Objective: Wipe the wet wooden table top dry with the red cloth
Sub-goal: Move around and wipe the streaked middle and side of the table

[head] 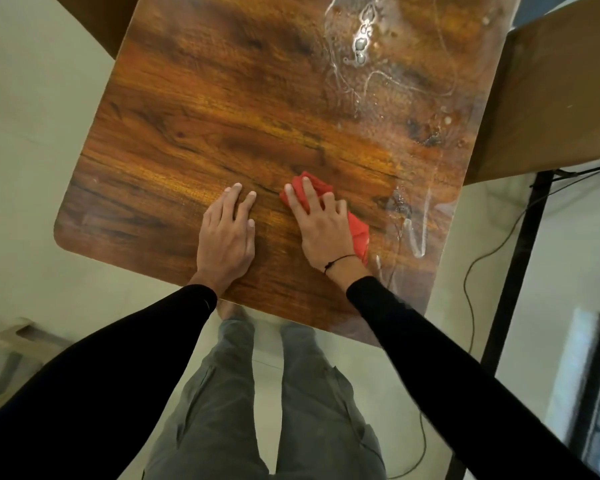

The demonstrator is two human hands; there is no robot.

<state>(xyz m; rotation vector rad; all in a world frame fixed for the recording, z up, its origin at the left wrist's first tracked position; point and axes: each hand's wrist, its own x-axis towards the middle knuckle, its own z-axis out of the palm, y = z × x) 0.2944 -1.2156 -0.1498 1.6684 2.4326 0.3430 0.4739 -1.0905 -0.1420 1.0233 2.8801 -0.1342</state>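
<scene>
The wooden table top (pixel 222 109) fills the upper middle of the head view. Water pools and streaks (pixel 388 81) shine on its right side, running from the far right corner down along the right edge. The crumpled red cloth (pixel 359 233) lies near the table's front right, and my right hand (pixel 321 226) presses flat on it, fingers spread over the cloth. My left hand (pixel 227 233) rests palm down on the bare wood just left of the cloth, holding nothing.
A brown board (pixel 551 98) stands beside the table's right edge. A black metal stand (pixel 520 265) and thin cables (pixel 471 289) are on the floor at the right. My legs stand at the table's near edge. Pale floor lies to the left.
</scene>
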